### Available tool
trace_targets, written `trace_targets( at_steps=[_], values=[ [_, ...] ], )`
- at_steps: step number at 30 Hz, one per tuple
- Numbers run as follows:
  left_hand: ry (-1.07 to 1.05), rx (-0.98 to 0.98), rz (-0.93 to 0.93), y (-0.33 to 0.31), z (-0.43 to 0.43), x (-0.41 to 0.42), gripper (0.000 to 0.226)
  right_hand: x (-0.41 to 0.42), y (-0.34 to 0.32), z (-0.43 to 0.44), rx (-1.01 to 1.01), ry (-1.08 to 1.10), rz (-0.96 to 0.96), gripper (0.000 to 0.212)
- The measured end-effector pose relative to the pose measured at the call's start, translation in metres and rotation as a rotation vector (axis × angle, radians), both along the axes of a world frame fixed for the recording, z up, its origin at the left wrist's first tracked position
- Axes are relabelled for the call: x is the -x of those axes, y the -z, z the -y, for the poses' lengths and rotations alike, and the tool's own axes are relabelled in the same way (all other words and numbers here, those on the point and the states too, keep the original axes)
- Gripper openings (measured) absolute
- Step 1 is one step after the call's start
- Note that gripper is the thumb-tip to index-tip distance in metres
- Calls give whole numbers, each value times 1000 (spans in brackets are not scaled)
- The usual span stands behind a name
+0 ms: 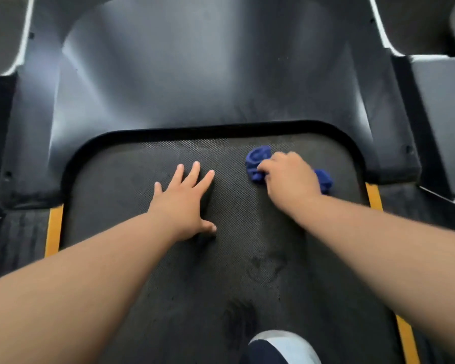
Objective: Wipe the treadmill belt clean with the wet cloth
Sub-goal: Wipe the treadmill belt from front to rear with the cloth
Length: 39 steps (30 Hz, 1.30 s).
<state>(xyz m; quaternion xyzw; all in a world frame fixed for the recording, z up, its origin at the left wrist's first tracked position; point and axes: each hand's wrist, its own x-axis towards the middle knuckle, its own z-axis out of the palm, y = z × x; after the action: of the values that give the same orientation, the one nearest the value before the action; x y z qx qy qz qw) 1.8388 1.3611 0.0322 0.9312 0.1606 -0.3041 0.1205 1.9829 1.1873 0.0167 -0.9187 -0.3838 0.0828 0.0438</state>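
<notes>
Blue cloth [258,164], bunched into a wad, sat on the far right part of the belt [168,298], close to the curved black lip where the belt ran under the grey cover [195,74]. My right hand [289,174] was closed over it, fingers curled down around the wad, with folds of fabric poking out on both sides of the hand, the larger lump to the left of my knuckles and a smaller one to the right by the wrist. My left hand [184,200] lay open and flat on the belt, fingers spread and pointing away from me, thumb out to the side, holding nothing; it was near the right hand but apart from it. The belt was dark and finely textured, with darker smudges and marks showing nearer to me, below both hands. Yellow strips [53,229] ran along each edge of the belt, with black side rails [16,245] outside them. At the bottom edge a shoe [286,348], white and dark, rested on the belt.
</notes>
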Motion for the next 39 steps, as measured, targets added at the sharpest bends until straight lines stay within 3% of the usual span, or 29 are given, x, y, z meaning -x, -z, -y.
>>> trace_targets(
  at_steps=[3,6,9,13,16,19,21,24,26,28,32,34,39],
  values=[
    [-13,33,-6,3,9,-18,120,59,14,20,-124,-170,-146,15],
    [-14,20,-54,9,21,-26,119,36,20,21,-174,-213,-92,28],
    [20,8,-85,8,19,-25,118,-25,15,12,-82,34,8,26],
    [112,9,-100,8,1,-27,116,-69,-1,0,15,437,-31,21],
    [26,47,-28,7,0,-31,116,-19,6,-31,-9,215,-56,21],
    [55,-2,9,10,1,-24,111,17,13,-43,-83,-21,-95,34],
    [71,6,-1,12,-2,-23,110,-6,13,-25,-94,113,-87,38],
    [89,12,-56,11,-5,-25,113,-45,10,15,-28,477,-79,33],
    [85,12,-82,11,-2,-28,115,-48,9,16,47,568,-42,30],
    [69,15,-91,12,1,-29,116,-39,7,-3,72,481,-53,31],
    [77,-4,-66,12,1,-27,116,-14,7,-39,-5,29,-83,40],
    [87,-14,-59,11,0,-26,116,-25,9,-28,-16,-12,-69,39],
    [86,-26,-60,14,0,-28,112,-65,12,39,40,559,-15,31]
  ],
)
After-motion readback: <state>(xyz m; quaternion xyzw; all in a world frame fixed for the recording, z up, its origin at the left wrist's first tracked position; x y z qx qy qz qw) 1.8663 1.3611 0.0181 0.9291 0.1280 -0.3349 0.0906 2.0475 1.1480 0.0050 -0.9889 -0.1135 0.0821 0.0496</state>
